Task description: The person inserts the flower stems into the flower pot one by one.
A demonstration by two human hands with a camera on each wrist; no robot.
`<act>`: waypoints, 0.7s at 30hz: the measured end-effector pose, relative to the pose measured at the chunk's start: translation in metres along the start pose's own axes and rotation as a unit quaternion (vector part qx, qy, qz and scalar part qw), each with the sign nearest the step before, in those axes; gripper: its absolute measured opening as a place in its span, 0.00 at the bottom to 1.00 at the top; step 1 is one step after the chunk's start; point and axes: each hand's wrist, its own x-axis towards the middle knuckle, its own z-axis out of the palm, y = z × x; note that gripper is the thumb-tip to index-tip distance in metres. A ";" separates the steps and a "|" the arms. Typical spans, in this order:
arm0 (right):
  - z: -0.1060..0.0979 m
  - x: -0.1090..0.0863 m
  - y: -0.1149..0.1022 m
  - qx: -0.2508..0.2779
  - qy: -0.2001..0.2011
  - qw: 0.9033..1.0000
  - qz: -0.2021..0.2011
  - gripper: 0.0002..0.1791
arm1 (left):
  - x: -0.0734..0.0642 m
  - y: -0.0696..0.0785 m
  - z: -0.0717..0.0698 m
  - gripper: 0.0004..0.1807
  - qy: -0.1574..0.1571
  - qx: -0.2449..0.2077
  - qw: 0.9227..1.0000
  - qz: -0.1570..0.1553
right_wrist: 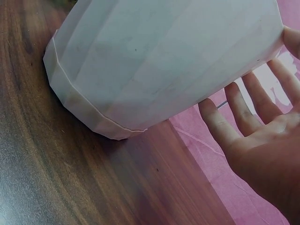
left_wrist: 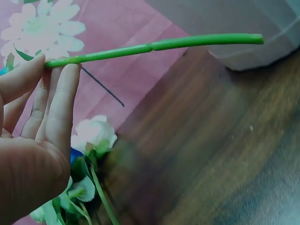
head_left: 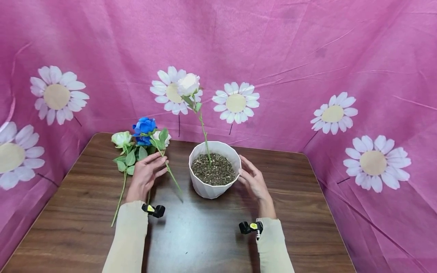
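Observation:
My left hand (head_left: 145, 174) pinches the green stem (left_wrist: 187, 42) of a blue artificial rose (head_left: 145, 126) between thumb and fingers. The stem's cut end points toward the white pot (head_left: 208, 189). With fairly straight fingers, my right hand (head_left: 254, 182) touches the pot's right side; its fingertips (right_wrist: 211, 105) rest along the faceted wall. Dark soil (head_left: 218, 170) fills much of the pot. One white rose (head_left: 189, 84) stands in that soil on a tall, slightly tilted stem.
Beside and behind my left hand lie more artificial roses: a greenish-white one (head_left: 121, 139), a second blue one (head_left: 143, 141) and a pale one (head_left: 166, 138). A pink daisy-print cloth (head_left: 280, 45) hangs around the wooden table (head_left: 205, 239).

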 end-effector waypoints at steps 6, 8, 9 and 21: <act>-0.003 0.003 0.001 0.004 0.001 1.000 -0.001 0.33 | 0.000 0.006 0.012 0.18 -0.007 -0.013 0.999 0.029; -0.004 0.003 0.001 0.002 0.000 1.000 0.001 0.33 | -0.001 0.008 0.015 0.19 -0.004 -0.016 0.999 0.037; -0.004 0.003 0.002 0.001 0.000 1.000 0.002 0.33 | -0.002 0.009 0.017 0.19 -0.004 -0.017 0.999 0.042; -0.001 0.000 0.002 -0.003 0.000 1.000 0.003 0.33 | -0.012 0.033 0.046 0.18 0.016 -0.057 0.990 0.129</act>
